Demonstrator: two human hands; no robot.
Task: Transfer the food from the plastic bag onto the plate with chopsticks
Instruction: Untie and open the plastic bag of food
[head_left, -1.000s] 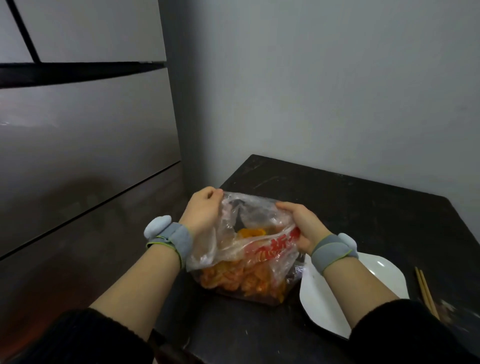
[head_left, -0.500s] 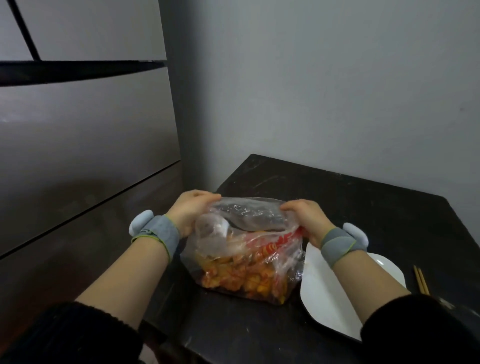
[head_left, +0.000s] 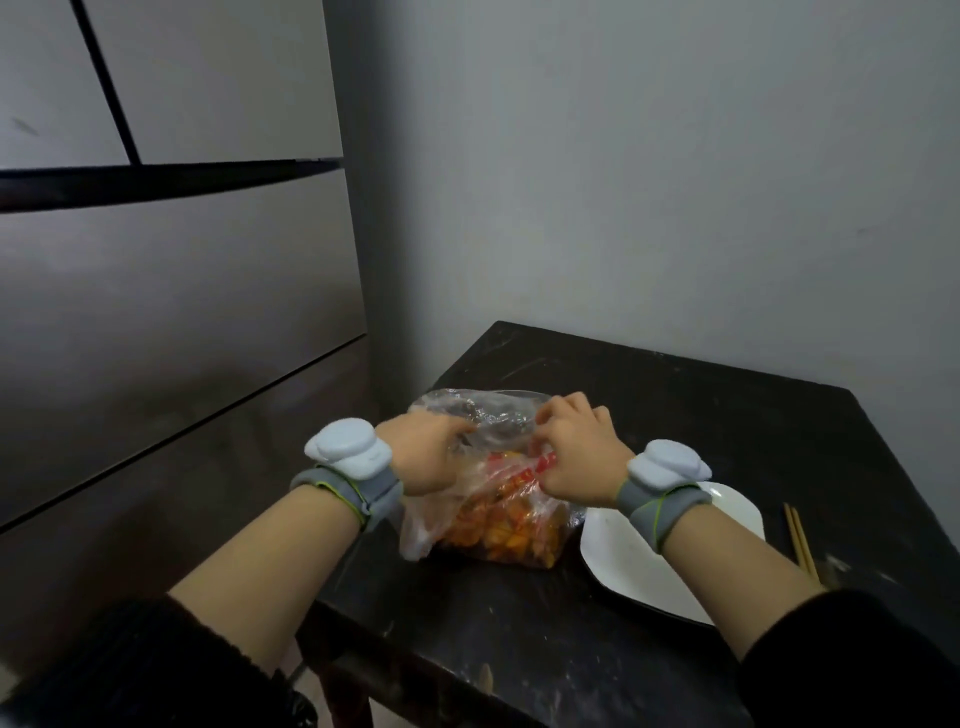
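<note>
A clear plastic bag (head_left: 498, 525) full of orange-red food sits on the black table (head_left: 675, 405), left of centre. My left hand (head_left: 423, 452) grips the bag's top on its left side. On the right side my right hand (head_left: 576, 457) pinches the crumpled plastic near the red print. The two hands are close together over the bag's mouth. A white plate (head_left: 623, 566) lies just right of the bag, partly under my right forearm. A pair of wooden chopsticks (head_left: 802, 540) lies on the table right of the plate.
A grey wall runs behind the table. A tall grey cabinet front (head_left: 171, 322) stands close on the left. The table's front edge (head_left: 415, 644) is near my arms. Both wrists carry grey bands with pale sensor blocks.
Both hands moved inward along the bag's top and now nearly meet. The bag's mouth, held wide a second ago, is gathered and lower. The view tilted slightly.
</note>
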